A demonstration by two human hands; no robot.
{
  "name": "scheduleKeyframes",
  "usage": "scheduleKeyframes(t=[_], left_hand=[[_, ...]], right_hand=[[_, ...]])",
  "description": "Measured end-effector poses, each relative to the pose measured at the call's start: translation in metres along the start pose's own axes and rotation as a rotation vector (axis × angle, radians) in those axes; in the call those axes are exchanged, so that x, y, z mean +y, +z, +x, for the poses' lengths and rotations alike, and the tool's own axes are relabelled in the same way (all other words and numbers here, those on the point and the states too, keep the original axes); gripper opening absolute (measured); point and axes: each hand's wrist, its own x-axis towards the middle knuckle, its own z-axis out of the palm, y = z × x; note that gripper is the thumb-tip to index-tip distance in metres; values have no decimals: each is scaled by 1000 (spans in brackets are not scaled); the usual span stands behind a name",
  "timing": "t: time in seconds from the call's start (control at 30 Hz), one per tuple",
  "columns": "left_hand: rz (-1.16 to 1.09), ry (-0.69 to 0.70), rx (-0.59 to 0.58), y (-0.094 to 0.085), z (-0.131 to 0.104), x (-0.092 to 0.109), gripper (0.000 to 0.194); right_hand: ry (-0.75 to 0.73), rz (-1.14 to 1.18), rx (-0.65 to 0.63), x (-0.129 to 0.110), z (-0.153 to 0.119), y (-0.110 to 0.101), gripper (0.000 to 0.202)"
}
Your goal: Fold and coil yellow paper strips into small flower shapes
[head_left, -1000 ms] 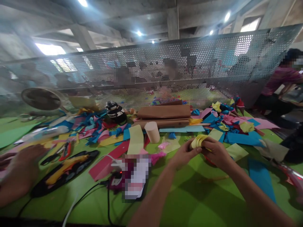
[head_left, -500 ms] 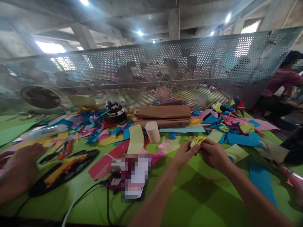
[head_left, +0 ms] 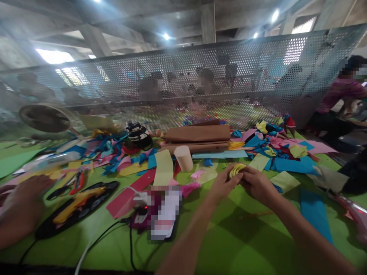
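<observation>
A small yellow striped roll (head_left: 236, 170) is held between my two hands above the green table (head_left: 229, 244). My left hand (head_left: 225, 184) grips its left side, the thumb lying across its lower edge. From the right, my right hand (head_left: 256, 184) closes on the same roll with bent fingers. What the roll is made of is too small to tell. A pale cylinder (head_left: 184, 159) stands to the left of my hands, and a crumpled pink piece (head_left: 190, 188) lies below it.
Another person's hand (head_left: 27, 200) rests at the left. Near it are a black power strip (head_left: 77, 210), red-handled pliers (head_left: 77, 182) and a phone (head_left: 166, 214) with cables. Brown paper (head_left: 197, 133) and coloured scraps line the back, before a perforated metal screen (head_left: 177, 84).
The view has shifted slightly. My hands stay around the yellow roll, which has turned a little and shows more of its striped side.
</observation>
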Motion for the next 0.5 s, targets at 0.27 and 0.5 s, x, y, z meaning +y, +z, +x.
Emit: scheduleKeyframes(t=[0.27, 0.5], left_hand=[[-136, -67, 89, 2, 0, 1, 54], [-158, -55, 64, 0, 1, 2, 52]], right_hand=[[59, 13, 29, -6, 3, 0, 12], [90, 51, 64, -7, 3, -2, 5]])
